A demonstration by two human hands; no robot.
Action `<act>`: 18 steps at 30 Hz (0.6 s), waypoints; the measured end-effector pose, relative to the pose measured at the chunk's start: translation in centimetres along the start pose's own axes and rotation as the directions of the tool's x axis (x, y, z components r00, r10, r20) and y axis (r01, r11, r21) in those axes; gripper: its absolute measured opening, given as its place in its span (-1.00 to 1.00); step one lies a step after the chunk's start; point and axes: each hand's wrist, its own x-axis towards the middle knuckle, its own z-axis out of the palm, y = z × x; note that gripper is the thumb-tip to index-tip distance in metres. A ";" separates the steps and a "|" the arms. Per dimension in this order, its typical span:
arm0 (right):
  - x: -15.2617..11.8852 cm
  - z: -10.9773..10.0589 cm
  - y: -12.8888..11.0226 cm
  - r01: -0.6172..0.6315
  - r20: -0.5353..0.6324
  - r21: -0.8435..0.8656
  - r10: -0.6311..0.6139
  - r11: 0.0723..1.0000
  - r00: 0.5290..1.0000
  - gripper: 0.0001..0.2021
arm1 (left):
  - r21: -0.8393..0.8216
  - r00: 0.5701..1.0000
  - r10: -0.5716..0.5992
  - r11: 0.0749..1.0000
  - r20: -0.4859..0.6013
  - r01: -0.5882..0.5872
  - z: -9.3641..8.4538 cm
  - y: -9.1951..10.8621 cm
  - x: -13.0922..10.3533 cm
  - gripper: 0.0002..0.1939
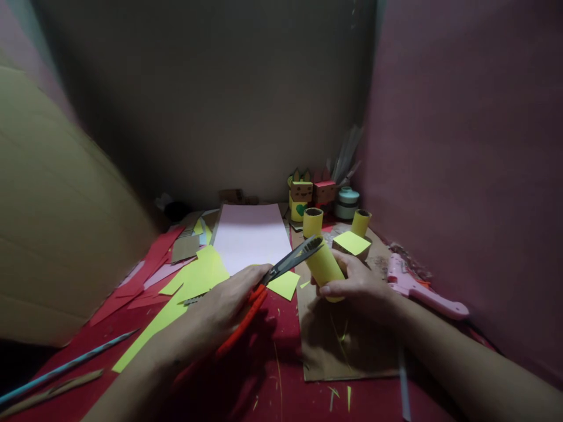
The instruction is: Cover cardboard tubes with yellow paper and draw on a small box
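My left hand (240, 287) is closed on red-handled scissors (288, 262), whose dark blades point up and to the right. The blade tips are at the upper rim of a yellow paper-covered tube (324, 265). My right hand (358, 281) has its fingers wrapped round that tube, which tilts with its open end toward the scissors. Beneath the tube lies a brown cardboard sheet (352, 346) with thin yellow trimmings. Just behind my right hand is a small box with a yellow top (352, 242).
Two more yellow tubes (312, 223) stand behind, near cardboard figures (301, 193) and a teal jar (347, 202). A pink glue gun (422, 290) lies right. Pink paper (253, 234), yellow scraps (202, 272) and a blue striped stick (74, 360) lie centre and left.
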 end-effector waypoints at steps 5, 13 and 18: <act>-0.1 0.1 -0.2 -0.008 -0.006 -0.031 0.007 1.000 1.000 -0.62 | 0.132 0.998 0.037 0.991 -0.053 -0.030 0.4 -0.2 0.2 -0.63; -0.2 0.2 -0.2 -0.008 0.009 -0.020 0.008 1.000 1.000 -0.60 | 0.227 0.989 0.117 0.969 -0.092 -0.093 0.3 -0.2 0.3 -0.64; -0.2 0.1 -0.2 -0.024 0.027 0.016 0.023 1.000 0.999 -0.63 | 0.273 0.986 0.142 0.955 -0.085 -0.114 0.5 -0.6 0.4 -0.68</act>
